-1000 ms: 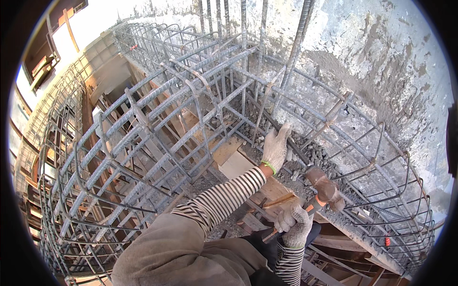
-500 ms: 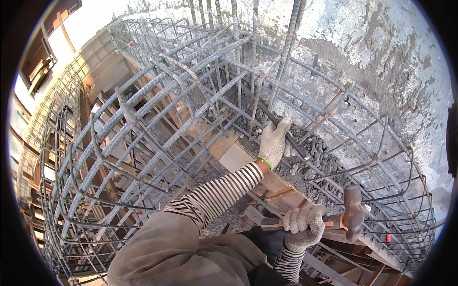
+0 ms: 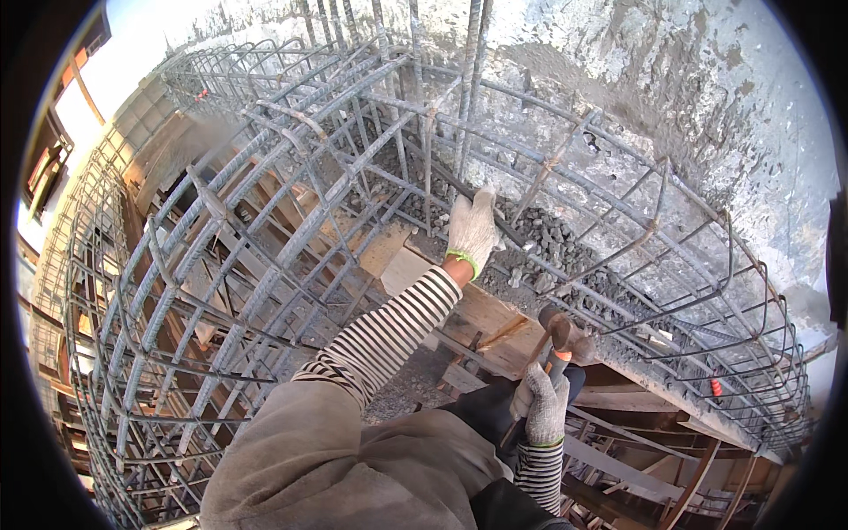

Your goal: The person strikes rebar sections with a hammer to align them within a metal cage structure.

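My left hand (image 3: 473, 231), in a pale knit work glove with a green cuff, is closed around a dark steel bar (image 3: 514, 235). The bar slants among the reinforcing bars just above broken grey rubble (image 3: 552, 234); its ends are hard to make out. Lower and to the right, my right hand (image 3: 541, 406), gloved too, grips a hammer (image 3: 556, 330) by its dark and orange handle. The hammer's brown metal head points up and away from me, over the edge of the wooden board (image 3: 495, 340). Gloved fingers hide part of the handle.
A dense rebar cage (image 3: 256, 230) curves along the left and continues right. Upright bars (image 3: 468, 106) rise before a rough concrete wall (image 3: 618, 79). A light flat piece (image 3: 405, 272) lies by the boards. Timbers (image 3: 698, 481) show below, lower right.
The hammer has swung from lying sideways to head-up, with my right hand turned and a little lower. My left hand keeps to the bar. The whole view has shifted somewhat.
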The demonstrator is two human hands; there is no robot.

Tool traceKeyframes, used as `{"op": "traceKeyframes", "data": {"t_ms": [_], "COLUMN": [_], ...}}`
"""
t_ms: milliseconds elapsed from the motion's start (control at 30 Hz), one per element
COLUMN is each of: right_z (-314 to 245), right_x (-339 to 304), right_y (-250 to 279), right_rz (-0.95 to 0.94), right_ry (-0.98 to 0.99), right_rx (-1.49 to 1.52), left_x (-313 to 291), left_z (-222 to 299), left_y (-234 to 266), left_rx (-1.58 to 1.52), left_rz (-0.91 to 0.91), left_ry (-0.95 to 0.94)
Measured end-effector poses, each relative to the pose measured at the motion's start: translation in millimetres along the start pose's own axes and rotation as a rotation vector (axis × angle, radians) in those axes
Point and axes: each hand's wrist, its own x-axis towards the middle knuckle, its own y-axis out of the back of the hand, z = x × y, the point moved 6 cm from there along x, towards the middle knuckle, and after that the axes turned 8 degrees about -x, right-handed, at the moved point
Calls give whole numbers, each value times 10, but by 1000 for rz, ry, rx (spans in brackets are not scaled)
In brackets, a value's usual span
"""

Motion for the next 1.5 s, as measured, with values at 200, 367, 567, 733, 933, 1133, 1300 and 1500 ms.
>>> {"op": "traceKeyframes", "data": {"t_ms": [200, 367, 567, 733, 933, 1133, 1300, 1500], "right_z": [-207, -1517, -974, -1431, -1607, -844, 311, -251], "right_x": [-166, -405, 215, -319, -603, -179, -136, 141], "right_y": [-27, -355, -304, -346, -281, -211, -76, -616], "right_rz": [-55, -248, -18, -143, -77, -113, -281, -400], "right_ry": [170, 810, 254, 234, 334, 249, -603, -677], "right_rx": [-147, -11, -679, -190, -117, -527, 291, 1050], "left_x": [-11, -13, -16, -45, 55, 70, 137, 169], "left_z": [84, 184, 65, 97, 104, 100, 88, 94], "left_y": [70, 97, 272, 53, 116, 138, 128, 194], "left_rx": [71, 178, 337, 22, 5, -17, -73, 49], "left_rz": [-113, -154, -29, -79, -137, -113, -158, -123], "left_ry": [-24, -35, -74, 174, 190, 106, 142, 169]}}
